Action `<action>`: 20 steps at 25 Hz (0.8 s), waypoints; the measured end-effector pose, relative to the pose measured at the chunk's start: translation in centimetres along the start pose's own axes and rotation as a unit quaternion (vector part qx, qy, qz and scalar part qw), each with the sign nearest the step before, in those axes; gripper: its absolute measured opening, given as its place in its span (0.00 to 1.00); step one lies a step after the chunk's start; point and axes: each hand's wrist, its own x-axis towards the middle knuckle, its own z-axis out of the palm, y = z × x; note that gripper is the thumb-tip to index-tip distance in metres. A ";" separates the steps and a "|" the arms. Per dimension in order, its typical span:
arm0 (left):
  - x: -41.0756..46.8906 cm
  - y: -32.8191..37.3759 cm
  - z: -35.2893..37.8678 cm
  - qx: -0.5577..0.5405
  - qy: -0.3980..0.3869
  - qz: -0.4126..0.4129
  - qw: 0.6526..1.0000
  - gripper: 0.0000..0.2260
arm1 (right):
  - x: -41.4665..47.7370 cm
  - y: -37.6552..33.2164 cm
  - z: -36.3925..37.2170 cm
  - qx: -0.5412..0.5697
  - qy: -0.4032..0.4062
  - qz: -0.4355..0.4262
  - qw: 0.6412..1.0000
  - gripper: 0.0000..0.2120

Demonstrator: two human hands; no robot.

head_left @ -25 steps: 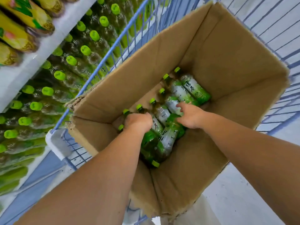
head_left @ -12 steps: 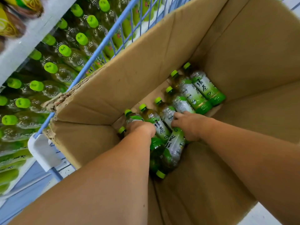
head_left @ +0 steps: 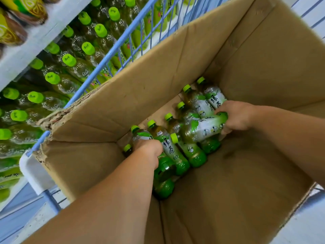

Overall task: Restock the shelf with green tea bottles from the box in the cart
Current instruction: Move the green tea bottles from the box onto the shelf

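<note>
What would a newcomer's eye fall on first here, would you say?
Both hands reach deep into the large cardboard box: the left hand and right hand each grip one of the green tea bottles clustered at its bottom. To the left, beyond the blue cart wire, bright green caps crowd the shelf.

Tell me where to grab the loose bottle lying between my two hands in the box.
Wrap your fingers round the labelled middle of the loose bottle, coming from above. It lies on its side on top of the others, cap pointing away from you, so the round body is exposed, while the neck is narrow and crowded by neighbours.
</note>
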 end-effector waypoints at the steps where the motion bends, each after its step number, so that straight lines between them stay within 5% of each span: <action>1: -0.7 0.0 0.1 -0.041 0.004 -0.004 0.999 0.27 | 0.0 0.0 0.0 0.062 -0.001 0.021 0.998 0.42; 8: -4.4 0.2 2.6 -0.186 -0.024 0.010 0.982 0.24 | 1.0 -2.7 3.7 0.236 -0.048 0.128 0.962 0.47; 16: -3.2 -1.0 3.0 0.075 0.036 0.133 0.988 0.21 | 1.3 -5.7 6.2 0.292 -0.085 0.075 0.950 0.37; 20: -2.4 -0.9 2.7 0.091 0.014 0.160 0.983 0.22 | 1.7 -6.0 6.0 0.306 -0.058 0.083 0.947 0.29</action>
